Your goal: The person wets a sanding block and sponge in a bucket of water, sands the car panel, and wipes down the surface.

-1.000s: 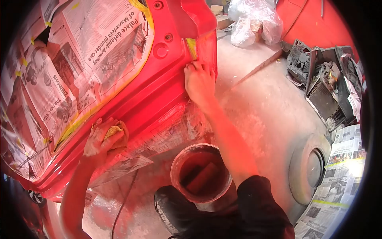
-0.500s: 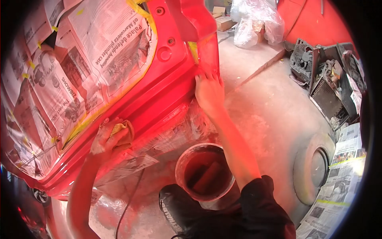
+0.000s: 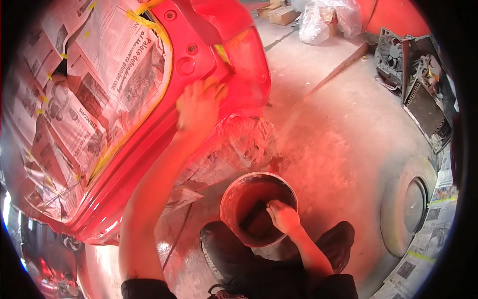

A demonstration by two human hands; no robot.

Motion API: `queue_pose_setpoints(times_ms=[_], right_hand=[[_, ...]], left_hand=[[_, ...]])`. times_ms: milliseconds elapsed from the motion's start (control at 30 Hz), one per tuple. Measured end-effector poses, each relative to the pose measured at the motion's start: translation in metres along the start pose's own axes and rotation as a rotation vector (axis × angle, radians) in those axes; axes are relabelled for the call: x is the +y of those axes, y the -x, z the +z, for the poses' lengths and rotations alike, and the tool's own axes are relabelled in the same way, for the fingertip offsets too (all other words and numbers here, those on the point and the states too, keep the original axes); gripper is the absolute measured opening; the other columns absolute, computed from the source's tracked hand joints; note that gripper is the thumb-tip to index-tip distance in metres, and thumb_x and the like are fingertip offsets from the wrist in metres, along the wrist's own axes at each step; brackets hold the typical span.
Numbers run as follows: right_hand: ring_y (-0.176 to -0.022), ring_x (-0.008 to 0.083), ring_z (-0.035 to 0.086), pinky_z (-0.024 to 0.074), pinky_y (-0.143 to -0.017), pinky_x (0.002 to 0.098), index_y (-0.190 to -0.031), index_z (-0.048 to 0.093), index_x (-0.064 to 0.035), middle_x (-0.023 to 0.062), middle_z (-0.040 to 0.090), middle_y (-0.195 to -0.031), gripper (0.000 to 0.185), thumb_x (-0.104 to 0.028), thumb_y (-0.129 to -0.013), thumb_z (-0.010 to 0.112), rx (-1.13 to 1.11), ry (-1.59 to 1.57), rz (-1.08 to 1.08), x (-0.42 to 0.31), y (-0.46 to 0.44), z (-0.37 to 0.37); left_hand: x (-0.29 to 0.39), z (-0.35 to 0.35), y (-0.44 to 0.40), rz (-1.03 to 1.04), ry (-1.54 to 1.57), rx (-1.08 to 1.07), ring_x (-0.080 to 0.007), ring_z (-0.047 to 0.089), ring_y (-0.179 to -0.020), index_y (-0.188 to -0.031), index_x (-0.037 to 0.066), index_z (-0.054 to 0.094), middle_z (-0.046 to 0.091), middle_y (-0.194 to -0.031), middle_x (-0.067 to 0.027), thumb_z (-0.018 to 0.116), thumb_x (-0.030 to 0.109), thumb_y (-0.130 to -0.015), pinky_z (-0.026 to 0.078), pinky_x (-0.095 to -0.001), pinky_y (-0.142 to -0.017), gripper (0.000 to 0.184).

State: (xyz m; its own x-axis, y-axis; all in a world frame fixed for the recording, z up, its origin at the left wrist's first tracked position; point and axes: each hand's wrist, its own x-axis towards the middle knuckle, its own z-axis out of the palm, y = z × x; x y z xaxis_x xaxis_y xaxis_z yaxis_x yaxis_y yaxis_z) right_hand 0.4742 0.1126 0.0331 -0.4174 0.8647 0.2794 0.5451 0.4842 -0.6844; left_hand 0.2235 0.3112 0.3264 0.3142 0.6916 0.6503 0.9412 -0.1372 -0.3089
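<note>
My left hand presses on the red car body panel, below two bolt holes. Its fingers are smeared by motion, and a yellowish-tan cloth shows at the fingertips, mostly covered by the hand. Over the right side of a bucket my right hand is closed, fingertips together. Whatever it may pinch is too small or hidden to make out. A dark block-like piece lies inside the bucket, beside those fingers.
Masking newspaper with yellow tape covers the car's opening on the left. A wheel lies at the right, near newspaper sheets. Dusty car parts and clear plastic bags sit farther back.
My left hand has slid up and right along the panel. My right hand has left the panel's corner and come down to the bucket. The view has shifted slightly.
</note>
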Motion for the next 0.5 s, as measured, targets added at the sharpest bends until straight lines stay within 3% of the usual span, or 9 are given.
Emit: queue_pose_setpoints(times_ms=[133, 333, 500], right_hand=[[-0.087, 0.0337, 0.07, 0.0578, -0.075, 0.0441, -0.102, 0.068, -0.0064, 0.0104, 0.068, -0.103, 0.015, -0.019, -0.099, 0.062, 0.094, -0.023, 0.035, 0.007, -0.01, 0.003], [-0.087, 0.035, 0.07, 0.0579, -0.074, 0.0458, -0.099, 0.069, -0.0046, 0.0117, 0.069, -0.101, 0.018, -0.021, -0.101, 0.06, 0.055, -0.005, 0.098, 0.007, -0.008, 0.003], [-0.089, 0.0364, 0.069, 0.0569, -0.075, 0.0483, -0.101, 0.068, -0.0059, 0.0134, 0.067, -0.1, 0.019, -0.022, -0.1, 0.059, 0.032, -0.033, 0.122, 0.006, -0.006, 0.002]], left_hand=[[0.022, 0.036, -0.046, 0.056, -0.036, 0.083, -0.0364, 0.061, -0.1, -0.12, 0.015, 0.07, 0.062, -0.113, -0.0132, 0.07, 0.031, -0.094, 0.051, -0.0525, -0.08, 0.031], [-0.002, 0.01, -0.017, 0.433, 0.461, -0.019, -0.0391, 0.061, -0.109, -0.129, 0.02, 0.065, 0.062, -0.125, -0.0182, 0.082, 0.028, -0.082, 0.051, -0.0547, -0.091, 0.051], [0.011, -0.016, -0.005, 0.158, 0.406, -0.099, -0.0406, 0.059, -0.121, -0.135, 0.016, 0.059, 0.06, -0.133, -0.0199, 0.085, 0.031, -0.08, 0.048, -0.0516, -0.103, 0.063]])
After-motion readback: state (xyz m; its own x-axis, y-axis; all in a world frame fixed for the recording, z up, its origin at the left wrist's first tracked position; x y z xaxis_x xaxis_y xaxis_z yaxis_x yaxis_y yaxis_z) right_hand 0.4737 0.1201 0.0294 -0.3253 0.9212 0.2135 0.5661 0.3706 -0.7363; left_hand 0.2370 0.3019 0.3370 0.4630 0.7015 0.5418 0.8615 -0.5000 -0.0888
